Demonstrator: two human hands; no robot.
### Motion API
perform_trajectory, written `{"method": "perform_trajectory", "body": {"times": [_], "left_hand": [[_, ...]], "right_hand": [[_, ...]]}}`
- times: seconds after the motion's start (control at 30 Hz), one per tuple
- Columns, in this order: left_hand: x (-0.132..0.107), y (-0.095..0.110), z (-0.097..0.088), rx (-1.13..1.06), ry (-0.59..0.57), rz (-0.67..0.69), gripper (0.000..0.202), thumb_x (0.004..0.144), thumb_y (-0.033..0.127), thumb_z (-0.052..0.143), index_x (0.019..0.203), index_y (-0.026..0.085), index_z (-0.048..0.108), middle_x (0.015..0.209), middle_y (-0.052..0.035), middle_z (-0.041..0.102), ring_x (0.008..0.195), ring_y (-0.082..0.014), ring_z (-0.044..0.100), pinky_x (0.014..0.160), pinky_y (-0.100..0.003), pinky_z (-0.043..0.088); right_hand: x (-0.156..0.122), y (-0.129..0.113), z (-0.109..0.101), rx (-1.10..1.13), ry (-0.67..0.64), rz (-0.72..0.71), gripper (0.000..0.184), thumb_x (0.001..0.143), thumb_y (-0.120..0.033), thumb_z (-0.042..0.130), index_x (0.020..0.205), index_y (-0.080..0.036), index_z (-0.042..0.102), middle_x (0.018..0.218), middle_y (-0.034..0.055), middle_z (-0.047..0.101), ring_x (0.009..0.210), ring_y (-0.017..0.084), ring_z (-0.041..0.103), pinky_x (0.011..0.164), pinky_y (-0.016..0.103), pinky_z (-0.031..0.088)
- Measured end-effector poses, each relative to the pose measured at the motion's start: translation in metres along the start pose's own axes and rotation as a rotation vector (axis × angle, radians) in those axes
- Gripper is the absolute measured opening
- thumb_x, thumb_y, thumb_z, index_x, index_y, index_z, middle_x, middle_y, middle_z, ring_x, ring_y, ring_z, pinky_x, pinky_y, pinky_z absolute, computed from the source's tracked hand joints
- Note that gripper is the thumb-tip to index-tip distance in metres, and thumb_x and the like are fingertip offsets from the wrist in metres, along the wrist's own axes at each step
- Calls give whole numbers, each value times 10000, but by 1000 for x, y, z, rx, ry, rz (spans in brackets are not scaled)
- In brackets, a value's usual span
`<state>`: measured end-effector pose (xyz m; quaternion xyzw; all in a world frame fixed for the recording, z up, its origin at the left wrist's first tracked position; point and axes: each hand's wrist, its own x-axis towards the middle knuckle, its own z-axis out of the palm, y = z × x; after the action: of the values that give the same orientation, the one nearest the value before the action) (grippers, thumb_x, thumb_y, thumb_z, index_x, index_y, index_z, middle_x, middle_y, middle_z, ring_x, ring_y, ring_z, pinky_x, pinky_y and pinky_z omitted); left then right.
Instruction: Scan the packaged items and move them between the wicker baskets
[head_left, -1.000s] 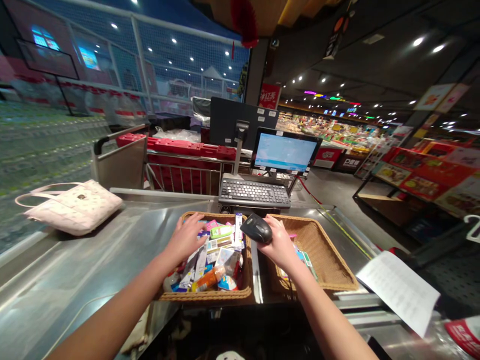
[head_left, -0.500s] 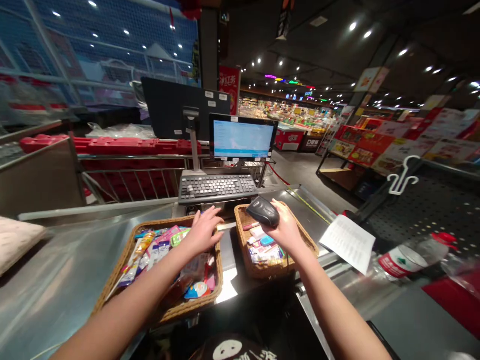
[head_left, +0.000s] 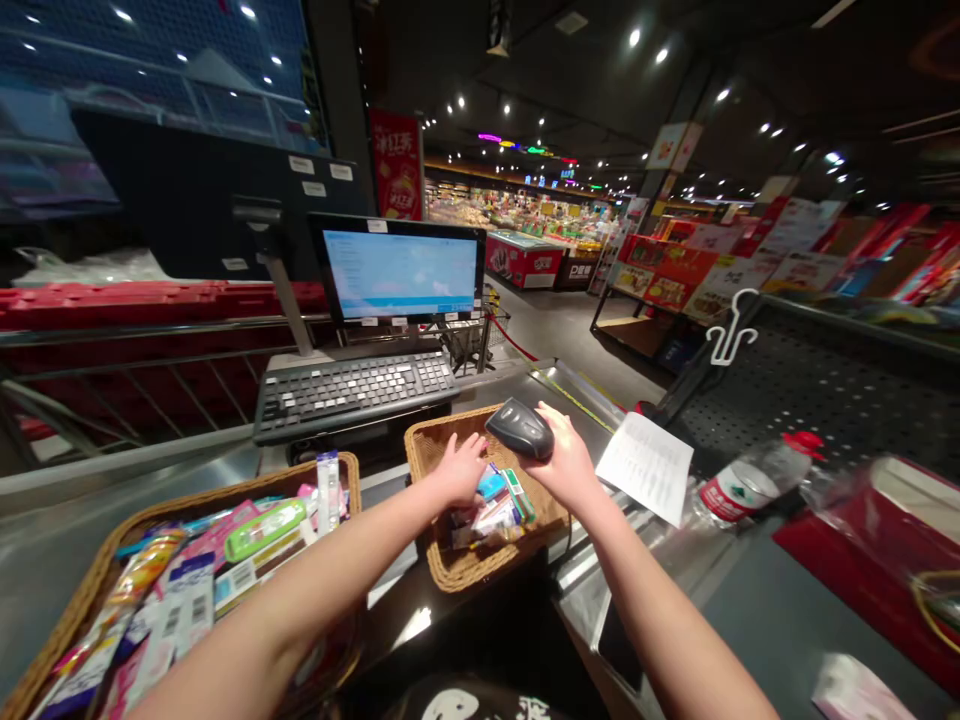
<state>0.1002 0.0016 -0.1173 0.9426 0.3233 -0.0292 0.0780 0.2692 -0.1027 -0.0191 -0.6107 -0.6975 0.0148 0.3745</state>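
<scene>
My right hand (head_left: 562,455) grips a black handheld barcode scanner (head_left: 517,428) above the smaller wicker basket (head_left: 450,578). My left hand (head_left: 459,472) is inside that basket, fingers stretched forward and slightly apart, over or touching small packaged goods (head_left: 495,510). Its palm side is hidden, so a thin item under it would not show. At lower left stands a larger wicker basket (head_left: 139,515), full of colourful packets, among them a green pack (head_left: 264,530). My left forearm crosses over this basket.
Behind the baskets are a keyboard (head_left: 356,390) and a lit monitor (head_left: 405,272). To the right lie a printed sheet (head_left: 646,465), a large plastic bottle with a red cap (head_left: 750,485) and a red box (head_left: 840,530). A white hook (head_left: 731,330) hangs on a perforated panel.
My left hand has moved right, from the larger basket's edge into the smaller basket. The scanner stays in my right hand. The view has turned right, and the goods in the smaller basket lie differently.
</scene>
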Motion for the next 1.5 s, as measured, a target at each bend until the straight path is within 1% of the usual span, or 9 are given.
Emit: {"method": "perform_trajectory", "body": {"times": [0.23,0.53,0.6,0.73,0.9,1.1,1.23,1.37,1.5], "left_hand": [[53,1,55,127,-196,1,773,490,460,858,1178,173,650,1503,-215,348,1426,-412,185,1129,-643,59],[78,1,75,106,-197,29,865,443,415,886,1212,121,624,1472,-257,377,1384,-409,298,1147,-592,113],[81,5,82,81,-188,30,820,428,344,894,1176,121,644,1450,-259,407,1381,-399,309,1159,-563,113],[82,3,88,33,-157,-8,534,576,165,778,1100,167,677,1354,-205,538,1340,-356,399,1154,-527,181],[82,-11,73,-31,-105,-77,377,691,245,703,1066,222,684,1265,-145,621,1318,-357,430,1114,-594,221],[75,-19,31,-70,3,-83,283,679,324,744,948,242,712,1374,-99,547,1361,-342,365,1114,-644,148],[56,-27,2,-92,177,-49,147,736,289,693,873,234,701,1436,-60,488,1390,-313,318,1127,-639,118],[29,-38,-21,-103,392,-12,48,758,244,656,786,211,675,1418,-68,509,1394,-302,317,1150,-610,88],[0,-47,-44,-37,490,-35,61,761,198,629,816,210,653,1471,-79,446,1417,-291,277,1155,-609,61]], "right_hand": [[11,32,3,31,-31,5,497,656,-252,676,1141,-190,588,1223,144,619,1318,340,439,1100,595,274],[27,60,-1,56,-57,24,465,659,-257,670,1113,-193,596,1232,131,618,1323,333,437,1124,594,234],[30,63,-2,61,-54,26,453,662,-255,667,1106,-193,597,1220,129,625,1321,331,440,1125,593,234],[34,68,-2,62,-56,29,482,662,-262,671,1128,-178,584,1223,143,622,1322,335,438,1125,588,242],[37,72,3,66,-46,25,493,657,-244,670,1139,-185,585,1228,142,616,1313,324,449,1116,576,273],[38,65,5,46,-38,29,465,670,-258,667,1124,-181,597,1216,145,624,1312,337,448,1112,591,267],[36,59,5,33,-17,19,482,672,-264,673,1140,-181,590,1239,149,613,1305,336,457,1116,588,260],[31,49,5,18,2,15,475,679,-282,673,1135,-175,594,1232,150,615,1312,340,447,1108,592,267],[27,33,7,12,21,16,458,682,-292,669,1119,-176,602,1220,144,622,1303,346,456,1094,587,288]]}}
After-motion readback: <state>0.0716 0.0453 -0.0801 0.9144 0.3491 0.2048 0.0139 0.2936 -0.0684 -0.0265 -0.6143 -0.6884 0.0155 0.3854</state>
